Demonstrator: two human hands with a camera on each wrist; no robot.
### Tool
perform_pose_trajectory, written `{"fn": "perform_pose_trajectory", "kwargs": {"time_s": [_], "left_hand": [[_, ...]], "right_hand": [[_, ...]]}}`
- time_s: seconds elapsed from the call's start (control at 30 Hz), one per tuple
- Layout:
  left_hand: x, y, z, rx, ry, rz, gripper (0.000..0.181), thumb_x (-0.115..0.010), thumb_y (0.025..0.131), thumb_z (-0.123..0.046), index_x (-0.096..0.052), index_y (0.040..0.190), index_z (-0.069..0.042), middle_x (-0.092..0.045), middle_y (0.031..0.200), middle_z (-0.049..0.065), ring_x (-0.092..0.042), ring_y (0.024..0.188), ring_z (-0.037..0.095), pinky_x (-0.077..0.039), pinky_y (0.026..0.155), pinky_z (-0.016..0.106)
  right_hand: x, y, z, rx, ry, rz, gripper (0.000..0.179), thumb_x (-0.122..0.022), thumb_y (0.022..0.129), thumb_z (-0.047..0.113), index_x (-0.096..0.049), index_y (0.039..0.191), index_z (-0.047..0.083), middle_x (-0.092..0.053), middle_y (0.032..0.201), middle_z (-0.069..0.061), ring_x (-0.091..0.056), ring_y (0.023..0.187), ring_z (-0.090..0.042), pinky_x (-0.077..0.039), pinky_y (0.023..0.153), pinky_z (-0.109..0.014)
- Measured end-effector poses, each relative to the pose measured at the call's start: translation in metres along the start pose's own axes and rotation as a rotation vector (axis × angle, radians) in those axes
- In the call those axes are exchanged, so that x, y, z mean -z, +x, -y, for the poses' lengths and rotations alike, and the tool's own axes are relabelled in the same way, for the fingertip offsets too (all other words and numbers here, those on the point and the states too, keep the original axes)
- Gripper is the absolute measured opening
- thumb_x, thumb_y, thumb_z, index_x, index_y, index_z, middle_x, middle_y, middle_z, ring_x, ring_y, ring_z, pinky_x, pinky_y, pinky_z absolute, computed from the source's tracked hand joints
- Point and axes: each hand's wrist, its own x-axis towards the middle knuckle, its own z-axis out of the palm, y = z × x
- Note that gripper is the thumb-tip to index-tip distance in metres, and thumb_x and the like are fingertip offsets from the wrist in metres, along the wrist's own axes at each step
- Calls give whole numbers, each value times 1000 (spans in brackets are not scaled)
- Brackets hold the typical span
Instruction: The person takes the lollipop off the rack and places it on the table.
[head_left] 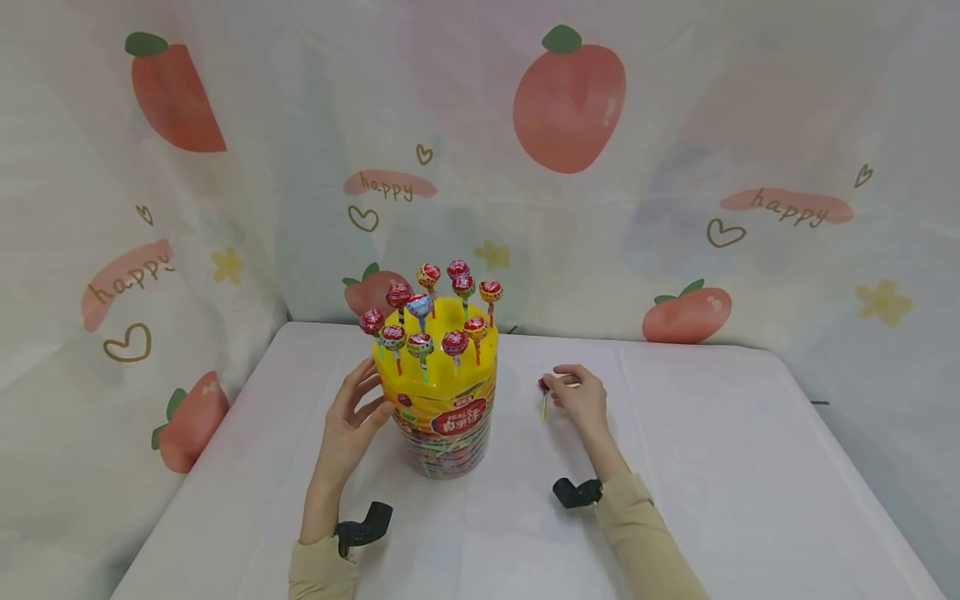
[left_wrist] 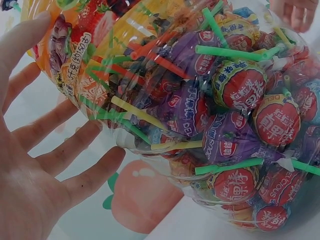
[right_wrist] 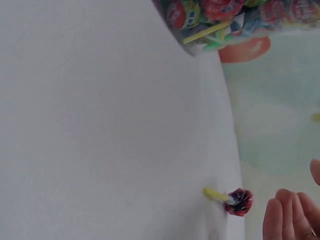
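A candy tub [head_left: 429, 410] is touched by the spread left hand [head_left: 351, 425]; a lollipop [right_wrist: 240, 202] (yellow-stemmed) is seen beside the relaxed right hand [head_left: 585, 400].

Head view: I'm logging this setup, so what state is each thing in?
Clear plastic tub, upright, holding wrapped lollipops
Bright yellow rounded top, on the tub
Round wrapped lollipops on coloured sticks, standing in the top
Dark-red lollipop with yellow stick, outside the tub, beside right fingers; grip unclear

Head: I look forward, down over the table [head_left: 750, 467]
Left wrist: I face the tub [left_wrist: 200, 110] closely
Right wrist: looks across the table
Shared, all views: tub
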Motion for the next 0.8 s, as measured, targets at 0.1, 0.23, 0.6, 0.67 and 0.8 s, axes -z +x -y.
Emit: {"fn": "perform_pose_trajectory", "kwargs": {"time_s": [0.1, 0.23, 0.6, 0.67, 0.8], "left_hand": [[0, 0, 0, 1, -3, -2, 67, -63, 89, 1, -37, 147, -18, -44, 139, -15, -47, 126, 7, -47, 101, 24], [0, 0, -1, 3, -12, -3, 66, -63, 89, 1, -37, 147, -17, -44, 138, -16, -47, 126, 6, -47, 100, 20], [0, 0, 0, 12, -11, -1, 66, -63, 89, 0, -37, 147, -19, -44, 140, -14, -46, 127, 7, -47, 102, 23], [0, 0, 0, 16, -12, 0, 66, -62, 89, 0, -37, 147, -19, -44, 140, -13, -46, 127, 7, -47, 102, 23], [0, 0, 0, 17, -13, 2, 66, -62, 89, 0, -37, 147, -19, -44, 141, -12, -46, 127, 7, -47, 101, 21]], "right_hand": [[0, -5, 10, 55, 32, 2, 31, -71, 85, 16, -65, 111, -1, -64, 83, -7, -63, 62, -6, -57, 58, -19], [2, -13, 23, 99, 75, 10, 32, -71, 86, 18, -65, 112, 0, -65, 86, -9, -63, 65, -3, -58, 63, -20], [14, -47, 78, 235, 181, 13, 28, -74, 84, 16, -68, 109, 4, -63, 81, 8, -63, 68, -4, -49, 59, -17], [16, -53, 87, 274, 173, 15, 28, -74, 84, 16, -68, 108, 4, -64, 83, 7, -63, 70, -4, -48, 59, -17], [19, -62, 100, 334, 163, 36, 30, -74, 84, 18, -67, 110, 6, -64, 87, 8, -62, 77, -7, -52, 66, -17]]}}
